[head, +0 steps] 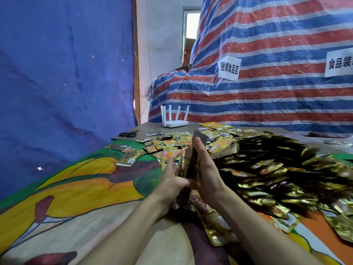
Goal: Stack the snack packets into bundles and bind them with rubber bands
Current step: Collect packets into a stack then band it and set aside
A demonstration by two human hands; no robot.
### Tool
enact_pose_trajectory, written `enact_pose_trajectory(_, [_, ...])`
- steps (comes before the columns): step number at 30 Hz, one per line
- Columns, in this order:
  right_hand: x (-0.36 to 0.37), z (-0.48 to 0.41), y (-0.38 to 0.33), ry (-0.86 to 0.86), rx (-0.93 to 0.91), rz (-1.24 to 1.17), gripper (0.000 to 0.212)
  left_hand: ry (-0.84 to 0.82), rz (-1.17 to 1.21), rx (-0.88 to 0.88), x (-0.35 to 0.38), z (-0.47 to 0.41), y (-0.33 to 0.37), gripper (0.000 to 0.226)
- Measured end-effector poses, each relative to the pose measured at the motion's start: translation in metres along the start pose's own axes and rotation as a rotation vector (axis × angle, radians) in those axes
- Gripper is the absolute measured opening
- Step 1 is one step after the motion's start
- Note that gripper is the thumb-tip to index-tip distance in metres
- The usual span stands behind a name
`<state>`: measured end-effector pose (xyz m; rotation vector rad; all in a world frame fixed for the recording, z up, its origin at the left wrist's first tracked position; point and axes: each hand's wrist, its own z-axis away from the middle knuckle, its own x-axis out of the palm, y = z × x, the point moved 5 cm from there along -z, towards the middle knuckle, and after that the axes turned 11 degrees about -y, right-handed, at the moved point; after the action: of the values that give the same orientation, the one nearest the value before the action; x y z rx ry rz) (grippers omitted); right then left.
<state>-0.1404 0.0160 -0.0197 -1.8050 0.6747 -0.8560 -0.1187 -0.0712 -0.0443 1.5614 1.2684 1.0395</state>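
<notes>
Squarely in the middle of the head view, a stack (pixel 191 163) of snack packets stands on edge, pressed between two flat palms. The left hand (pixel 172 175) lies against its left face and the right hand (pixel 207 169) against its right face, with the fingers straight and pointing away from the person; the left fingers are blurred. Right of the stack, a big heap (pixel 277 169) of gold and dark packets spreads over the bench (pixel 137 130). More packets (pixel 172 143) lie scattered just beyond the stack, and a few (pixel 215 226) lie below it, by the right wrist. Left of the stack, a bright patterned cloth (pixel 86 178) covers the bench. Far beyond the stack, on the bare board, stands a white router (pixel 174 123), and scissors (pixel 128 134) lie beyond and to the left. Behind hang a blue tarp (pixel 57 73) and a striped tarp (pixel 277 88) with paper signs (pixel 229 70).
</notes>
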Motion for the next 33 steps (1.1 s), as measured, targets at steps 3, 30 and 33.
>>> enact_pose_trajectory(3, [-0.002, 0.0, 0.0, -0.002, -0.005, -0.064, 0.082, -0.063, 0.111, -0.046, 0.006, 0.001, -0.002, 0.081])
enact_pose_trajectory(30, [0.001, -0.002, 0.001, 0.039, -0.088, 0.018, 0.085, -0.111, -0.077, 0.024, -0.001, -0.003, -0.003, 0.089])
enact_pose_trajectory(33, [0.004, 0.0, -0.002, -0.015, -0.052, -0.104, 0.079, -0.109, -0.172, 0.038, -0.003, -0.003, -0.002, 0.077])
